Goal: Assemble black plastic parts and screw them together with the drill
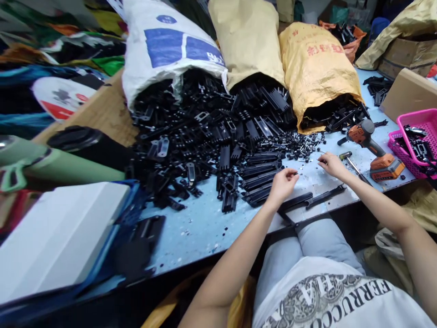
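Observation:
My left hand (pixel 282 184) hovers over the light blue table (pixel 201 228), fingers pinched on a small black part I cannot name. Just below it lie long black plastic strips (pixel 309 199) at the table's front edge. My right hand (pixel 330 164) rests on the table to the right, fingertips curled down among small black screws (pixel 303 148). A big heap of black plastic parts (pixel 211 136) spreads to the left of both hands.
Three sacks spill black parts: a white and blue one (pixel 164 45), a tan one (pixel 249 41), a yellow one (pixel 316 64). An orange cordless drill (pixel 373 146) and a pink basket (pixel 418 136) lie at right. A white box (pixel 58 237) sits at front left.

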`<state>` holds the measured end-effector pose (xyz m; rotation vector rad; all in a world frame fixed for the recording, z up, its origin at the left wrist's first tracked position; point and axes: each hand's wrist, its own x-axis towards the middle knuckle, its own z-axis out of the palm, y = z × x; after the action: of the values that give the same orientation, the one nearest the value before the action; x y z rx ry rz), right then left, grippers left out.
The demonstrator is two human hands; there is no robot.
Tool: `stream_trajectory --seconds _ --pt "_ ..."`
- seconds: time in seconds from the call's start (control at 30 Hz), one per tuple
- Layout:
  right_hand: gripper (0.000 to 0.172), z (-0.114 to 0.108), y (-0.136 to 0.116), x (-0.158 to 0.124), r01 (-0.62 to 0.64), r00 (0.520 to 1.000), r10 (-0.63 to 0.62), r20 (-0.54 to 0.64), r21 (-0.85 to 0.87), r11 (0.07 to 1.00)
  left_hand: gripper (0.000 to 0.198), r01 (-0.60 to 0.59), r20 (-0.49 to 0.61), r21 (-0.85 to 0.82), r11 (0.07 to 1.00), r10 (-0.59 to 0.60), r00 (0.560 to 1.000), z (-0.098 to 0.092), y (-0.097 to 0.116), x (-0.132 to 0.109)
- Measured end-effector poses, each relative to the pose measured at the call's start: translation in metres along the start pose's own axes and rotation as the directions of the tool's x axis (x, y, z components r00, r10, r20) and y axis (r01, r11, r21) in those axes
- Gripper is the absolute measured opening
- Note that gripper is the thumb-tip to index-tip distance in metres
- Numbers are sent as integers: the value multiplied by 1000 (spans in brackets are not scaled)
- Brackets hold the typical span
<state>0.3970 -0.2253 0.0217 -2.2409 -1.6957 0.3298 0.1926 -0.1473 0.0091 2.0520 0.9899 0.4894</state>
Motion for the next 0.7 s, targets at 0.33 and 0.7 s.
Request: stream_trajectory --seconds 0.33,0.7 --pt "20 -3 -47 -56 141 938 -180 297 148 979 43 350 118 -825 444 -471 874 -28 -42 -95" --pt "32 -4 -85 -64 426 865 -426 265 61 903 43 344 -7 -662 666 -465 886 -38 -31 -97"
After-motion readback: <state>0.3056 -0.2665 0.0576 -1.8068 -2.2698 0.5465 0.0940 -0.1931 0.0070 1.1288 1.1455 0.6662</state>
